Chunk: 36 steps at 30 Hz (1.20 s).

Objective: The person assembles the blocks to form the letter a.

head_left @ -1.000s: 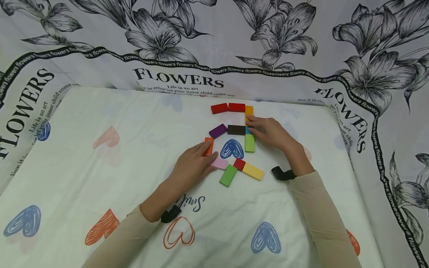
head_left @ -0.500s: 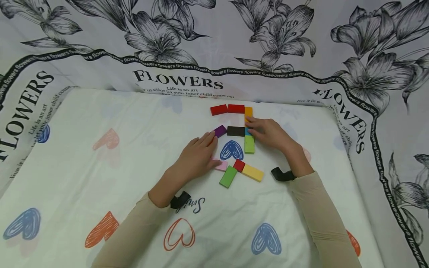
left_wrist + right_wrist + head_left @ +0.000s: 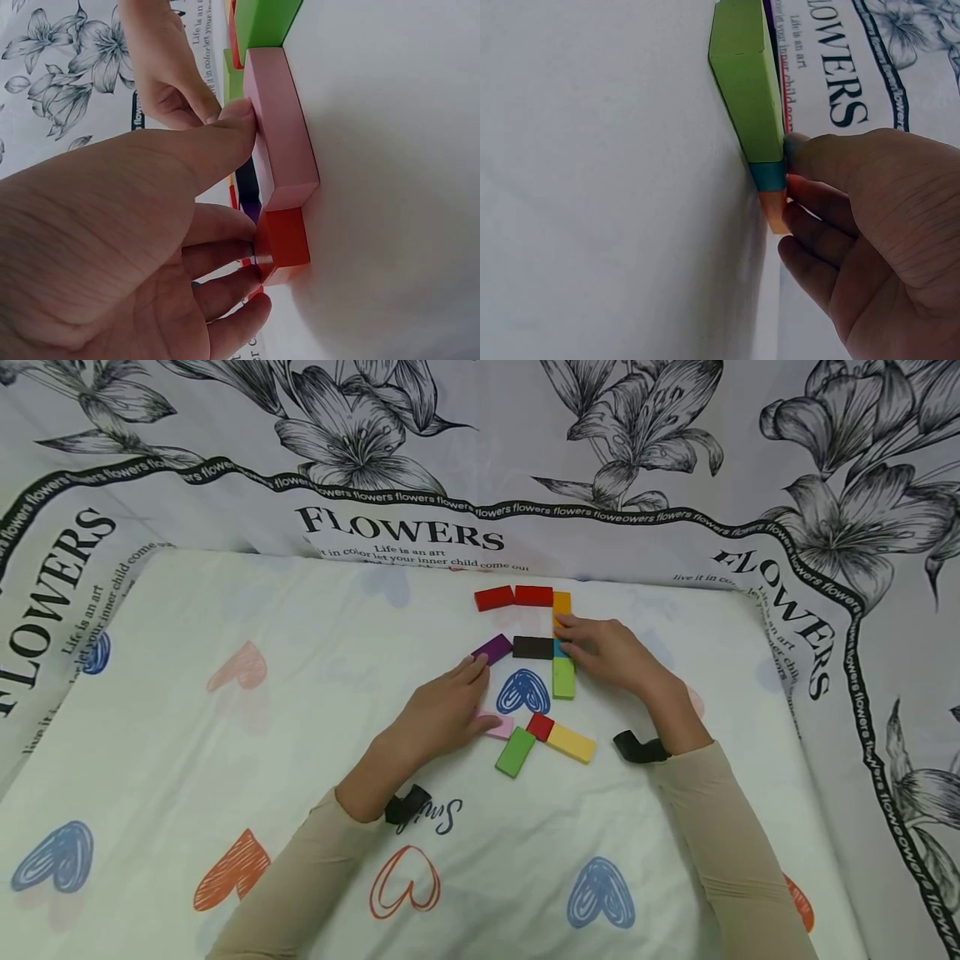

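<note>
On the white cloth, coloured blocks lie end to end in a bent chain. My left hand (image 3: 442, 710) rests over its left side, thumb on the pink block (image 3: 281, 120) and fingertips on the orange block (image 3: 285, 240), which the hand hides in the head view. Just beyond those fingertips is the purple block (image 3: 492, 649), beside the black one (image 3: 533, 647). At the right side, my right hand (image 3: 611, 652) has its thumb at the small blue block (image 3: 768, 177) and fingers against the yellow-orange block (image 3: 774, 210). A light green block (image 3: 563, 678) adjoins the blue one.
Two red blocks (image 3: 534, 596) lie at the far end. Nearer me are a green block (image 3: 515, 752), a small red block (image 3: 540, 726) and a slanted yellow block (image 3: 572, 743). Flower-printed fabric (image 3: 405, 527) borders the heart-patterned cloth (image 3: 300, 760).
My left hand has shifted forward and slightly right, its fingers now covering the orange block that showed earlier. My right hand stays at the blue and yellow-orange blocks.
</note>
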{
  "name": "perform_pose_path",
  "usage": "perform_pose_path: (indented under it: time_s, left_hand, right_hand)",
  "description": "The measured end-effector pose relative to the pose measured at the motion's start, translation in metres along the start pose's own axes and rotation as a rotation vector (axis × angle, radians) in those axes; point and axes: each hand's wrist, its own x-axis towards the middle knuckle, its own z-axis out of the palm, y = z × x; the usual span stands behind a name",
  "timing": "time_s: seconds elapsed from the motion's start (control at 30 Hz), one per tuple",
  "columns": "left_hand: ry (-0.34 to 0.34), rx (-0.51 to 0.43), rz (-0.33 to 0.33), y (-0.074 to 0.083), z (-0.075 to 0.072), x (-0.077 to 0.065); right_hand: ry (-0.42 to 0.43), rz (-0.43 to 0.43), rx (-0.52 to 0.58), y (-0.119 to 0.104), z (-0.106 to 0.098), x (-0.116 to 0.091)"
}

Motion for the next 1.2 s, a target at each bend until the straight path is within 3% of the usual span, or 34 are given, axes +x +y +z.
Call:
perform_pose_path:
  time_s: [0.23,0.4,0.53,0.7,0.93,1.2]
  left_hand:
    - [0.001,-0.030,-0.014,0.001,0.000,0.000]
    - [0.016,-0.049,-0.035,0.001,0.003,-0.003]
    - [0.074,-0.024,-0.041,0.004,0.004,-0.007]
    - [0.166,0.002,-0.063,0.008,0.004,-0.015]
    - [0.181,-0.025,-0.057,0.010,0.014,-0.016]
    - [0.197,-0.086,-0.091,0.011,0.017,-0.016]
  right_hand:
    - [0.001,0.006,0.007,-0.002,0.001,0.001]
    - [-0.003,0.022,-0.061,-0.008,0.002,0.002]
    - [0.023,0.027,-0.113,-0.013,-0.001,-0.001]
    - [0.053,0.007,-0.085,-0.017,-0.002,-0.005]
    - [0.052,0.009,-0.054,-0.030,0.003,-0.025]
    - [0.049,-0.028,-0.021,-0.042,0.013,-0.064]
